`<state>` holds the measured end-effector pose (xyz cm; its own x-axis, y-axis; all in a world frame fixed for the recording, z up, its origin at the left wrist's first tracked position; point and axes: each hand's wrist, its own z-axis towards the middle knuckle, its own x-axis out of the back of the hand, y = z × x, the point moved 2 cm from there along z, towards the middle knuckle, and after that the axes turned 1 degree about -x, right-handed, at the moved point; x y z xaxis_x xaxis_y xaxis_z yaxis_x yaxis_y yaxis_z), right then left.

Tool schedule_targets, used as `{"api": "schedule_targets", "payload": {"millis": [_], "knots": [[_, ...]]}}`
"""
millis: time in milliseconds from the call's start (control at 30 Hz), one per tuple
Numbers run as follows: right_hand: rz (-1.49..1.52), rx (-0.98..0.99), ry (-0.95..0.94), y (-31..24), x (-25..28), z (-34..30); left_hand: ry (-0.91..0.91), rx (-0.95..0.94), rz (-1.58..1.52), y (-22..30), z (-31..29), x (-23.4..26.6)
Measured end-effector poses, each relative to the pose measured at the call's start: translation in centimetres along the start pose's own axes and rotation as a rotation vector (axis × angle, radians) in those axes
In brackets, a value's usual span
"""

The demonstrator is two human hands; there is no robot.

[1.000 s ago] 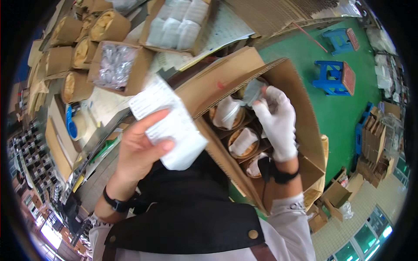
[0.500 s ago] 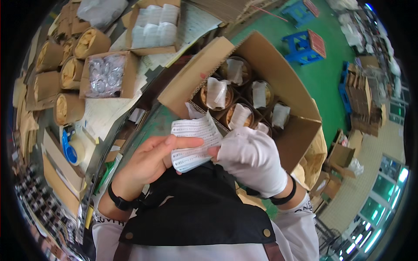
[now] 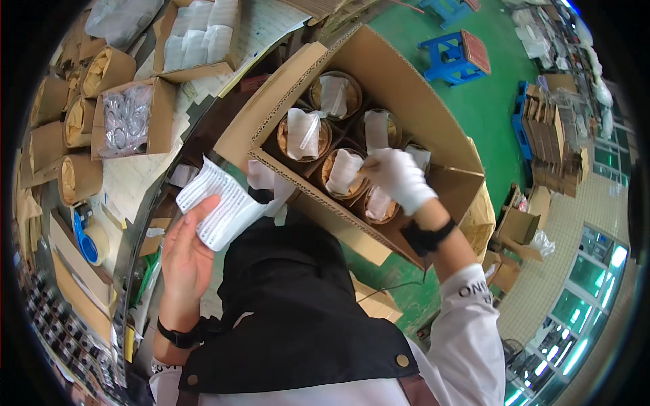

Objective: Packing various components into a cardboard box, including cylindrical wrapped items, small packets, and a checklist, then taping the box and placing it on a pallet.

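My bare left hand [image 3: 189,247] grips a stack of white printed paper sheets [image 3: 227,210], thumb on top, beside the near left side of an open cardboard box [image 3: 325,210]. Round brown tubs lined with crumpled brown paper stand inside the box between dividers. White folded packets lie on the tubs, one [image 3: 344,170] close to my right fingertips. My right hand [image 3: 401,179], in a white glove with bare fingertips, reaches over the box. Its fingers are drawn together at that packet's edge; whatever they pinch is too small to make out.
On the left table are a carton of clear plastic-bagged parts [image 3: 128,118], a carton of white packets [image 3: 200,40], several brown paper-lined tubs [image 3: 84,177] and a blue tape dispenser [image 3: 84,237]. Blue stools [image 3: 457,57] stand beyond the box; flattened cardboard [image 3: 552,135] is stacked at right.
My hands have parted. The left has drawn the sheets left and tilted them; the right has left the sheets and moved forward over the tubs. The view has shifted slightly.
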<state>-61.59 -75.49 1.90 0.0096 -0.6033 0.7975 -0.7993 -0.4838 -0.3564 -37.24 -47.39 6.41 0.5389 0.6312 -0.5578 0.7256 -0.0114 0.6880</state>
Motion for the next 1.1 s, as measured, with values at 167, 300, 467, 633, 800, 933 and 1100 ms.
{"api": "schedule_targets", "payload": {"millis": [167, 300, 467, 633, 800, 933, 1100], "knots": [[-0.113, 0.071, 0.208, 1.6, -5.7, 2.4, 0.134, -0.029, -0.04, -1.4, -1.2, -0.8], [0.032, -0.045, 0.151, 2.0, -5.6, 0.8, 0.207, -0.113, 0.082, -2.7, -1.4, -1.9], [0.237, -0.052, 0.225, 1.3, -2.8, -1.4, 0.161, -0.138, 0.12, -3.2, -0.9, -3.6], [0.195, -0.069, -0.019, 0.1, -2.9, -1.1, 0.178, -0.113, 0.09, -3.5, -0.6, -3.6], [0.191, -0.094, 0.141, 2.9, -7.3, 1.6, 0.14, -0.12, 0.118, -3.5, -0.3, -4.2], [0.084, -0.135, 0.104, 2.1, -6.6, 0.3, 0.16, -0.125, 0.115, -3.9, -0.6, -3.6], [-0.121, -0.16, -0.081, 1.1, -6.4, 1.1, 0.103, -0.164, 0.223, -3.7, -0.1, -4.7]]}}
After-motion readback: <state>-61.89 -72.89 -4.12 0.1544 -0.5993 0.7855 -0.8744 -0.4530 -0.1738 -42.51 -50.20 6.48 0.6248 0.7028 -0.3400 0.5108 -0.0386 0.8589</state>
